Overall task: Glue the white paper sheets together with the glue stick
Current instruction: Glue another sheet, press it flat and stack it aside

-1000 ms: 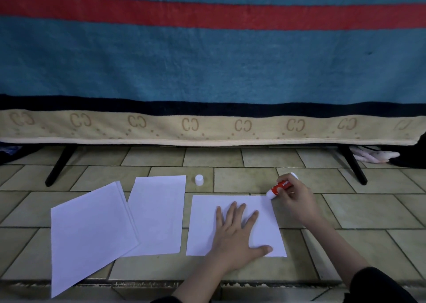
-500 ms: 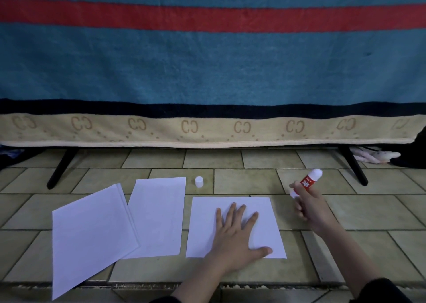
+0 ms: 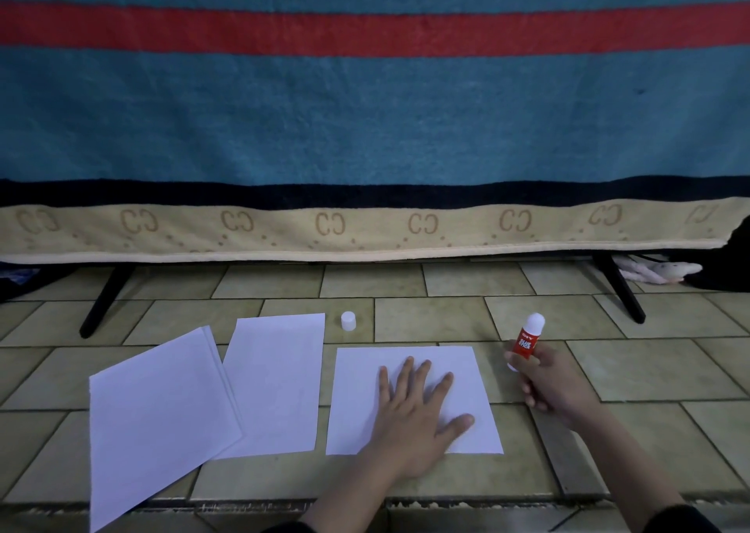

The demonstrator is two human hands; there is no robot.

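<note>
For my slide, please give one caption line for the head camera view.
Left hand flat on a white paper sheet; right hand holds the uncapped glue stick beside it.

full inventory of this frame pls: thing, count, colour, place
paper sheet under hand: 1, white, flat on the tiles, centre-right
middle sheet: 1, white, on the tiles left of it
paper stack: several sheets, exact count unclear, white, far left, angled, overlapping the middle sheet's left edge
glue stick: 1, red label, white ends, held upright right of the sheets
cap: 1, white, standing on the tiles behind the sheets
blanket: 1, blue with red stripe, dark band, beige border, hanging behind
black legs: 2, under the blanket, left and right
pale cloth item: 1, whitish, floor, far right, unclear what
tiled floor: beige
left hand: flat on the sheet
right hand: grips the glue stick
</note>
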